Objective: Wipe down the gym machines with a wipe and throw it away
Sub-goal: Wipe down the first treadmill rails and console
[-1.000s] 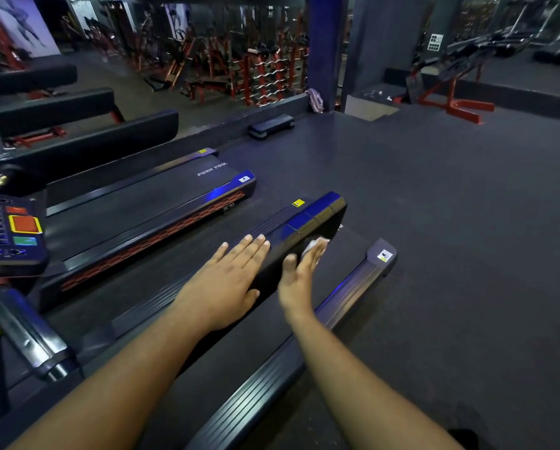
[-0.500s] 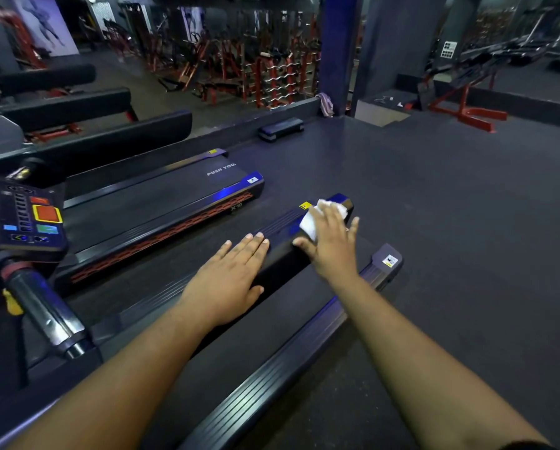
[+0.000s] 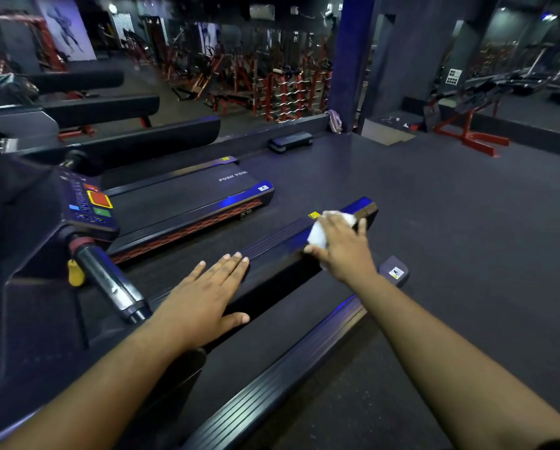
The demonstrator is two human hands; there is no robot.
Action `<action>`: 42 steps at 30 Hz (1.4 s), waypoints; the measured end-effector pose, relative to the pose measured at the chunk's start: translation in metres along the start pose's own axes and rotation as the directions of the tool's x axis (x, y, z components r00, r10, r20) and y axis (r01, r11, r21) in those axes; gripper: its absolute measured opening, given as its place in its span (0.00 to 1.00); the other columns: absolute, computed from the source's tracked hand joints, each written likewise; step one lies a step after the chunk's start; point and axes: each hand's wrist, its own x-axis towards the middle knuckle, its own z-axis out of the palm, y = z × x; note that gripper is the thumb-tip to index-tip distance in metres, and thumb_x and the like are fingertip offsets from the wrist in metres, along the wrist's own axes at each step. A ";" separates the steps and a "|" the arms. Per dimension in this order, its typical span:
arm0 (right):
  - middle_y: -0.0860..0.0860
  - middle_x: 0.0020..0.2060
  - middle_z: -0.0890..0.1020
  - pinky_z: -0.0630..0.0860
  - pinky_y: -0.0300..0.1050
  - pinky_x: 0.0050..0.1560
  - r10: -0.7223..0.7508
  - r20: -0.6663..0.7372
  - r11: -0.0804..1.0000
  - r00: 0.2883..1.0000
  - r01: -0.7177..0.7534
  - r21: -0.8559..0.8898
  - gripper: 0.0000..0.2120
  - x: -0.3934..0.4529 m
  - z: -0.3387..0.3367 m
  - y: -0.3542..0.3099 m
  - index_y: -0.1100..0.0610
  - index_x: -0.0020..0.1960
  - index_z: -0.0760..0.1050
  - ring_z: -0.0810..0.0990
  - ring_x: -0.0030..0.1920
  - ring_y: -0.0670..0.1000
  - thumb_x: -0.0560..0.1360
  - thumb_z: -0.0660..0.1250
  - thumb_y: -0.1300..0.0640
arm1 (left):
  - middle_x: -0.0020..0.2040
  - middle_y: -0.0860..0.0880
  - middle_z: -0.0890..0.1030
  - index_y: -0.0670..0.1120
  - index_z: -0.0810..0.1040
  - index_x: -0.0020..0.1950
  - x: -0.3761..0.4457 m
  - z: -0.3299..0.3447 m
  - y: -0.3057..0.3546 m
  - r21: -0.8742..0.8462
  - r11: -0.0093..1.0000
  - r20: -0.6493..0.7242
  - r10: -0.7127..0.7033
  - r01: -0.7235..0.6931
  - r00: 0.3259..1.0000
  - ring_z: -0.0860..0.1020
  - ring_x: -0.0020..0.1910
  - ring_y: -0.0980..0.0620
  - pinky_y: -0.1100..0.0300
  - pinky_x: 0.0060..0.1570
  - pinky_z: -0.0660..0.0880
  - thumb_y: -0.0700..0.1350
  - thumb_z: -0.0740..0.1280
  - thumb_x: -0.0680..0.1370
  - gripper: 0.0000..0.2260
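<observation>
Head view: the right hand [image 3: 343, 246] presses a white wipe [image 3: 320, 232] onto the far end of a treadmill's left side rail [image 3: 281, 237], mid-wipe; the left hand [image 3: 203, 293] rests flat, fingers straight, nearer. Likely next: the right rail [image 3: 304, 362], unwiped.

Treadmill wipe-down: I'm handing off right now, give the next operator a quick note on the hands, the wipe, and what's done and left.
Left hand: flat, fingers straight, resting on the treadmill's left side rail.
Right hand: pressing the white wipe onto the far end of that rail, near the yellow sticker.
Done: cannot tell from this view how much has been wiped.
Left: the right side rail, the console, the neighbouring treadmill, then bin the wipe. No bin is in view.
</observation>
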 end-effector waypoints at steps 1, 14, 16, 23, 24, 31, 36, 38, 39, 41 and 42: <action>0.50 0.80 0.62 0.44 0.69 0.77 0.086 0.022 0.996 0.996 -0.086 -0.007 0.53 0.006 -0.005 0.007 0.52 0.79 0.62 0.55 0.80 0.49 0.68 0.40 0.19 | 0.83 0.53 0.36 0.52 0.32 0.82 -0.005 0.001 -0.002 -0.004 1.000 -0.010 0.001 -0.001 1.000 0.37 0.82 0.55 0.50 0.82 0.41 0.69 0.56 0.81 0.43; 0.51 0.80 0.63 0.47 0.68 0.78 -0.163 -0.074 0.985 0.984 0.167 0.047 0.44 -0.068 0.028 -0.106 0.54 0.80 0.64 0.59 0.80 0.51 0.77 0.43 0.25 | 0.84 0.51 0.38 0.48 0.35 0.83 -0.034 0.010 -0.012 0.002 0.999 -0.097 0.045 -0.045 0.994 0.39 0.83 0.53 0.49 0.82 0.42 0.67 0.59 0.80 0.45; 0.49 0.80 0.62 0.46 0.71 0.77 0.017 -0.054 0.997 0.998 -0.012 0.081 0.45 -0.048 0.019 -0.076 0.52 0.79 0.64 0.59 0.80 0.50 0.76 0.39 0.24 | 0.84 0.51 0.39 0.48 0.35 0.83 -0.033 0.009 -0.011 -0.009 0.999 -0.095 0.048 -0.049 0.994 0.40 0.83 0.53 0.49 0.82 0.43 0.67 0.60 0.80 0.46; 0.51 0.81 0.60 0.45 0.67 0.78 0.064 -0.037 0.971 0.997 -0.054 0.232 0.36 -0.058 0.023 -0.102 0.54 0.80 0.62 0.53 0.82 0.52 0.80 0.46 0.33 | 0.84 0.51 0.38 0.47 0.33 0.83 -0.033 0.009 -0.011 0.015 1.000 -0.086 0.027 -0.026 0.996 0.40 0.83 0.53 0.48 0.82 0.43 0.67 0.60 0.80 0.47; 0.52 0.81 0.60 0.45 0.65 0.79 -0.011 -0.054 0.965 0.998 0.025 0.261 0.36 -0.071 0.029 -0.119 0.54 0.80 0.61 0.51 0.82 0.52 0.81 0.47 0.33 | 0.84 0.51 0.37 0.47 0.33 0.83 -0.033 0.009 -0.010 0.018 1.000 -0.089 0.016 -0.015 0.996 0.39 0.83 0.54 0.48 0.82 0.42 0.67 0.60 0.80 0.47; 0.51 0.80 0.62 0.46 0.68 0.78 -0.196 -0.135 0.965 0.971 0.215 0.149 0.30 -0.087 0.042 -0.127 0.53 0.80 0.62 0.54 0.81 0.50 0.85 0.43 0.39 | 0.84 0.48 0.46 0.45 0.46 0.85 -0.044 0.015 -0.016 0.057 0.998 -0.196 -0.013 0.024 0.981 0.49 0.83 0.51 0.45 0.81 0.48 0.69 0.60 0.77 0.45; 0.50 0.79 0.65 0.45 0.71 0.76 0.092 -0.097 0.963 0.991 -0.063 0.264 0.29 -0.049 0.030 -0.067 0.53 0.78 0.67 0.57 0.80 0.50 0.82 0.48 0.41 | 0.83 0.53 0.40 0.49 0.41 0.85 -0.063 0.012 -0.021 0.027 0.997 -0.132 -0.062 0.066 0.989 0.41 0.82 0.55 0.44 0.81 0.43 0.71 0.60 0.77 0.47; 0.51 0.80 0.63 0.44 0.68 0.77 0.126 -0.082 0.963 0.989 -0.101 0.252 0.31 -0.048 0.029 -0.076 0.54 0.78 0.65 0.54 0.81 0.52 0.82 0.47 0.41 | 0.81 0.54 0.36 0.50 0.37 0.84 -0.072 0.009 -0.023 0.005 0.997 -0.111 -0.074 0.076 0.991 0.38 0.81 0.55 0.45 0.81 0.42 0.71 0.60 0.77 0.48; 0.52 0.80 0.63 0.43 0.68 0.78 0.114 -0.073 0.963 0.991 -0.092 0.254 0.31 -0.051 0.031 -0.090 0.55 0.79 0.64 0.53 0.82 0.53 0.82 0.47 0.40 | 0.81 0.55 0.34 0.50 0.35 0.83 -0.076 0.008 -0.025 -0.003 0.997 -0.107 -0.079 0.079 0.991 0.37 0.81 0.56 0.46 0.81 0.41 0.72 0.60 0.77 0.49; 0.54 0.79 0.63 0.46 0.69 0.78 0.022 -0.088 0.962 0.996 0.003 0.272 0.31 -0.068 0.037 -0.129 0.55 0.79 0.64 0.53 0.82 0.55 0.82 0.48 0.41 | 0.80 0.56 0.30 0.51 0.28 0.81 -0.081 0.007 -0.028 -0.011 0.997 -0.087 -0.073 0.072 0.994 0.33 0.80 0.57 0.49 0.81 0.39 0.73 0.59 0.76 0.51; 0.54 0.79 0.64 0.47 0.70 0.77 -0.049 -0.107 0.958 0.993 0.077 0.275 0.29 -0.081 0.039 -0.152 0.55 0.78 0.64 0.54 0.81 0.55 0.82 0.49 0.42 | 0.80 0.57 0.30 0.52 0.26 0.80 -0.084 0.008 -0.031 -0.025 0.998 -0.081 -0.061 0.059 0.995 0.32 0.80 0.57 0.50 0.81 0.37 0.74 0.60 0.75 0.53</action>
